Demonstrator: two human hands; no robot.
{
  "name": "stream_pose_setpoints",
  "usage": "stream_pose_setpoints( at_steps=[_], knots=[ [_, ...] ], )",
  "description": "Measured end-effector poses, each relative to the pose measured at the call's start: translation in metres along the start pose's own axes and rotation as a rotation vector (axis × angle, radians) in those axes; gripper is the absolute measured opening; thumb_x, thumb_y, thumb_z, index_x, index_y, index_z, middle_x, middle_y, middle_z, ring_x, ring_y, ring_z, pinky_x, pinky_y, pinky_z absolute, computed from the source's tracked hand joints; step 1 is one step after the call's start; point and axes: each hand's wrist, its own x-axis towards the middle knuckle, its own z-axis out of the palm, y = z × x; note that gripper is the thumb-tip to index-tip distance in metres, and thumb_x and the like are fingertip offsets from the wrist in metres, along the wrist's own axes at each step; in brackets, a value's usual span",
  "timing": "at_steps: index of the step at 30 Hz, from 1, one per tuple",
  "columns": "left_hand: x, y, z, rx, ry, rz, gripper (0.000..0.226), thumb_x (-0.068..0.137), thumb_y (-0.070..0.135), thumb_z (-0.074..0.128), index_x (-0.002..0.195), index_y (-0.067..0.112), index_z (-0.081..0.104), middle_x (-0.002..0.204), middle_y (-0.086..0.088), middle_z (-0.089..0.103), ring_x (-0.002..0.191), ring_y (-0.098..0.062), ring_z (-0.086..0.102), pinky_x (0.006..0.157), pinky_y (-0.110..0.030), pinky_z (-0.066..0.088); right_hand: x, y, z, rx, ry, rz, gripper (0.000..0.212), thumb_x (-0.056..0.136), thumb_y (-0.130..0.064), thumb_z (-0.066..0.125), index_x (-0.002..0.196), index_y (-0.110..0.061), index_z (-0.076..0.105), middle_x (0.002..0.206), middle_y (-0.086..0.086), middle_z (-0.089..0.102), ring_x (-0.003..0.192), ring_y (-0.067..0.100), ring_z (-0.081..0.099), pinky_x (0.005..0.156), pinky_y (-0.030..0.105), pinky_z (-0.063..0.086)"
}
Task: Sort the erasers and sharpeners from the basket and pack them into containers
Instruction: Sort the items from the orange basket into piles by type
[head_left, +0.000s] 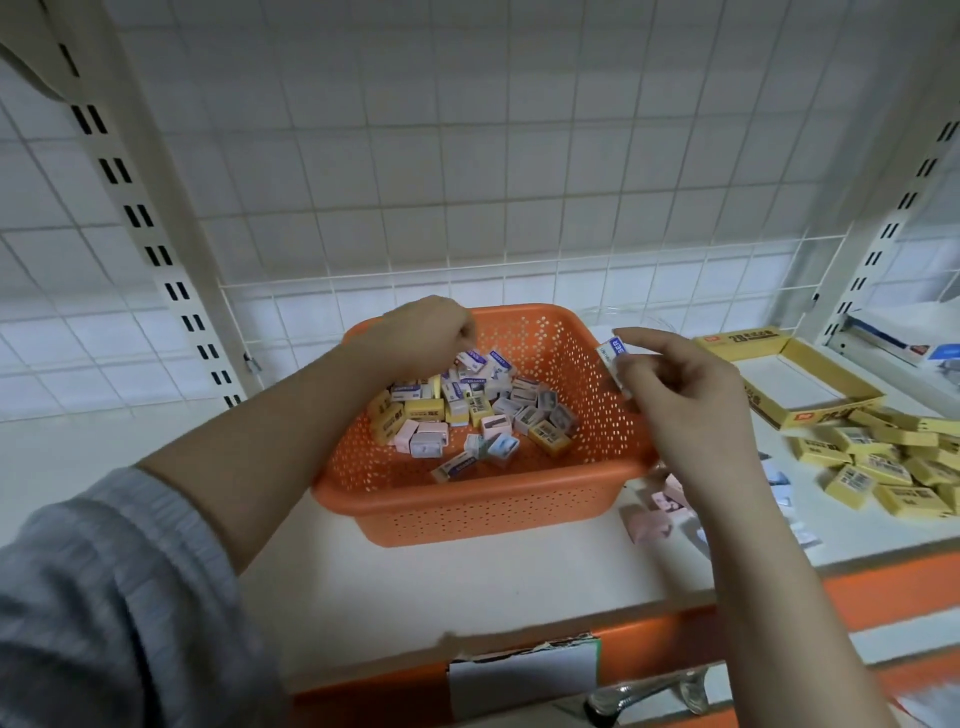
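Note:
An orange perforated basket (519, 499) stands on the white shelf and holds several small boxed erasers and sharpeners (467, 410) in yellow, pink and white-blue. My left hand (421, 332) reaches into the far left of the basket, its fingers curled down onto a white-blue eraser (475, 359) at the top of the pile. Over the basket's right rim, my right hand (680, 384) pinches white-blue erasers (613, 364), held upright.
An open yellow cardboard box (810, 384) with its lid (737, 340) lies at the right. In front of it sit several yellow erasers (878, 462). Pink boxes (654, 514) and white-blue ones (779, 483) lie right of the basket. Wire grid (467, 208) backs the shelf.

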Motion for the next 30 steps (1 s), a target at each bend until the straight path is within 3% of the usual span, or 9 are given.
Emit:
stream_pose_setpoints(
  at_steps=[2, 5, 9, 11, 17, 21, 25, 27, 30],
  knots=[
    [-0.010, 0.005, -0.007, -0.065, 0.095, -0.017, 0.019, 0.097, 0.011, 0.038, 0.099, 0.010, 0.057, 0.104, -0.005, 0.055, 0.091, -0.020, 0.052, 0.080, -0.033, 0.043, 0.000, -0.002, -0.002, 0.020, 0.040, 0.017, 0.025, 0.089, -0.005, 0.056, 0.089, -0.027, 0.067, 0.073, 0.023, 0.063, 0.058, 0.004, 0.058, 0.062, 0.019, 0.047],
    [-0.029, 0.017, -0.013, -0.195, 0.221, -0.029, 0.018, 0.098, 0.008, 0.035, 0.099, 0.007, 0.053, 0.100, -0.007, 0.049, 0.087, -0.021, 0.048, 0.072, -0.025, 0.034, -0.001, -0.003, -0.005, 0.046, 0.100, 0.032, 0.023, 0.089, -0.008, 0.058, 0.091, -0.029, 0.067, 0.082, 0.015, 0.070, 0.069, 0.016, 0.061, 0.071, 0.037, 0.053],
    [-0.056, 0.043, -0.013, -0.478, 0.413, -0.076, 0.017, 0.099, 0.010, 0.036, 0.094, 0.010, 0.053, 0.087, -0.006, 0.054, 0.081, -0.017, 0.055, 0.062, -0.018, 0.038, -0.005, -0.003, -0.018, 0.004, 0.154, 0.012, 0.019, 0.090, -0.014, 0.060, 0.095, -0.030, 0.067, 0.079, 0.000, 0.070, 0.067, 0.007, 0.063, 0.073, 0.034, 0.053],
    [-0.069, 0.060, -0.013, -0.570, 0.481, -0.101, 0.017, 0.100, 0.014, 0.038, 0.091, 0.014, 0.052, 0.079, -0.003, 0.056, 0.069, -0.005, 0.055, 0.057, -0.011, 0.038, -0.006, -0.001, -0.031, -0.016, 0.177, 0.002, 0.017, 0.089, -0.015, 0.061, 0.098, -0.027, 0.068, 0.078, 0.005, 0.069, 0.069, 0.011, 0.063, 0.073, 0.036, 0.053],
    [-0.079, 0.132, -0.002, -0.630, 0.565, 0.045, 0.012, 0.096, 0.011, 0.048, 0.088, 0.019, 0.054, 0.079, 0.007, 0.057, 0.066, -0.003, 0.057, 0.062, -0.012, 0.039, -0.003, 0.015, -0.096, -0.024, 0.240, -0.028, 0.006, 0.088, -0.020, 0.066, 0.091, -0.024, 0.069, 0.074, 0.021, 0.063, 0.063, 0.006, 0.061, 0.067, 0.028, 0.049],
    [-0.074, 0.197, 0.016, -0.712, 0.538, 0.058, 0.010, 0.094, 0.011, 0.051, 0.090, 0.019, 0.056, 0.076, 0.010, 0.060, 0.070, -0.004, 0.061, 0.063, -0.010, 0.044, 0.001, 0.038, -0.162, -0.079, 0.249, -0.024, 0.006, 0.086, -0.023, 0.068, 0.083, -0.028, 0.069, 0.073, 0.027, 0.059, 0.064, 0.020, 0.054, 0.057, 0.028, 0.043],
    [-0.057, 0.274, 0.048, -0.830, 0.493, 0.023, 0.012, 0.096, 0.014, 0.047, 0.095, 0.020, 0.058, 0.075, 0.016, 0.061, 0.073, 0.007, 0.061, 0.060, -0.008, 0.046, 0.011, 0.062, -0.250, -0.103, 0.229, 0.014, 0.011, 0.086, -0.018, 0.068, 0.085, -0.029, 0.071, 0.071, 0.019, 0.060, 0.071, 0.020, 0.052, 0.070, 0.031, 0.041],
    [-0.044, 0.318, 0.060, -0.903, 0.470, -0.002, 0.017, 0.096, 0.015, 0.046, 0.091, 0.029, 0.056, 0.075, 0.017, 0.061, 0.073, 0.009, 0.060, 0.057, -0.006, 0.043, 0.022, 0.076, -0.298, -0.147, 0.238, 0.064, 0.016, 0.085, -0.014, 0.067, 0.089, -0.029, 0.071, 0.073, 0.008, 0.065, 0.073, 0.018, 0.054, 0.070, 0.031, 0.041],
    [-0.029, 0.379, 0.073, -0.972, 0.392, -0.013, 0.026, 0.096, 0.019, 0.045, 0.088, 0.042, 0.054, 0.077, 0.012, 0.065, 0.072, 0.007, 0.060, 0.055, -0.007, 0.041, 0.045, 0.101, -0.364, -0.257, 0.240, 0.106, 0.017, 0.084, -0.011, 0.066, 0.095, -0.023, 0.071, 0.080, 0.010, 0.066, 0.073, 0.019, 0.055, 0.070, 0.031, 0.043]
  ],
)
